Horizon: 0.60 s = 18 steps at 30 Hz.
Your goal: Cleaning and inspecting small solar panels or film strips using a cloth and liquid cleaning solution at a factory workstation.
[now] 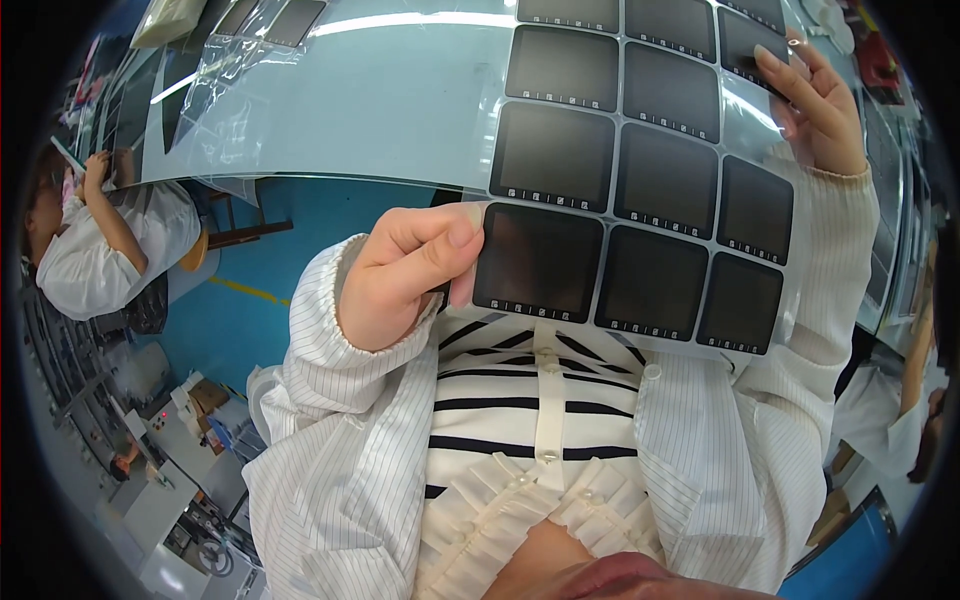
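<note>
A clear sheet carrying rows of dark, rounded rectangular panels [545, 160] is held up in front of my chest, its far part reaching over the table. Each panel has a strip of small pale marks along its near edge. My left hand [415, 265] pinches the sheet's left edge beside the nearest left panel, thumb on top. At the far right, my right hand [820, 105] has its thumb on a dark panel [745, 50], with fingers curled at its edge. Just below that panel, one place in the right column is see-through, without a dark panel.
A glass-topped table [330, 100] stretches ahead. Clear plastic film [235, 95] with dark panels lies at its far left, near a pale bundle [165, 20]. A co-worker in white [110, 250] sits at the left; another white sleeve [880, 410] shows at the right. A wooden stool [240, 225] stands on blue floor.
</note>
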Each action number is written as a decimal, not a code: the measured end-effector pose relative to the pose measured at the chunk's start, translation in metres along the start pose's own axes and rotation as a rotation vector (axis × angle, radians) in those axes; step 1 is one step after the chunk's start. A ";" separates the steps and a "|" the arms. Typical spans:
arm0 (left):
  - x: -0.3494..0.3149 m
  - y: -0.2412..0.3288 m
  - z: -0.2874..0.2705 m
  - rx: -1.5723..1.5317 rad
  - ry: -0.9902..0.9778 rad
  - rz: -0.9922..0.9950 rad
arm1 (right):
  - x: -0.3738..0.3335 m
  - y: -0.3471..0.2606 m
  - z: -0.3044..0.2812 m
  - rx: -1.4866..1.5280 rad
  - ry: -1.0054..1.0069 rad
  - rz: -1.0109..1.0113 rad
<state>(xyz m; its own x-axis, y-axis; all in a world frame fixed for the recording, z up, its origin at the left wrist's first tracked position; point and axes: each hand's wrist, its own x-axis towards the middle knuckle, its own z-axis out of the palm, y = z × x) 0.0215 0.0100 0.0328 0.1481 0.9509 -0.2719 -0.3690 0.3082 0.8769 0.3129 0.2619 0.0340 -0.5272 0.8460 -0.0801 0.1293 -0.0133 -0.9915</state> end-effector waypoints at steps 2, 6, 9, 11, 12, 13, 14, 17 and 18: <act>-0.001 -0.001 -0.003 0.019 0.006 -0.009 | -0.001 -0.001 0.000 0.004 -0.002 0.016; -0.002 -0.001 -0.010 0.061 -0.082 -0.027 | -0.001 -0.002 -0.002 0.008 -0.005 0.042; 0.000 0.007 -0.010 0.026 -0.080 -0.073 | 0.000 -0.001 -0.008 -0.061 -0.017 0.071; 0.000 0.007 -0.013 0.014 -0.086 -0.110 | 0.001 0.000 -0.003 -0.056 -0.027 0.054; -0.001 0.006 -0.015 0.008 -0.082 -0.090 | 0.003 0.001 0.001 -0.055 -0.027 0.058; -0.003 0.005 -0.018 0.003 -0.078 -0.071 | 0.005 0.003 0.007 -0.062 -0.040 0.033; -0.005 0.007 -0.021 -0.030 -0.093 -0.071 | 0.006 0.000 0.015 -0.075 -0.048 0.012; -0.009 0.010 -0.030 -0.053 -0.072 -0.126 | 0.007 -0.030 0.057 0.069 -0.042 0.099; -0.007 0.010 -0.032 -0.038 -0.085 -0.125 | 0.003 -0.040 0.063 0.135 -0.020 0.138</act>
<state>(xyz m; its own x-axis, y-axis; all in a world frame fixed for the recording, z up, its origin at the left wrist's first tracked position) -0.0125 0.0078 0.0312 0.2715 0.8995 -0.3423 -0.3768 0.4266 0.8222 0.2534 0.2319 0.0664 -0.5290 0.8205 -0.2169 0.0883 -0.2010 -0.9756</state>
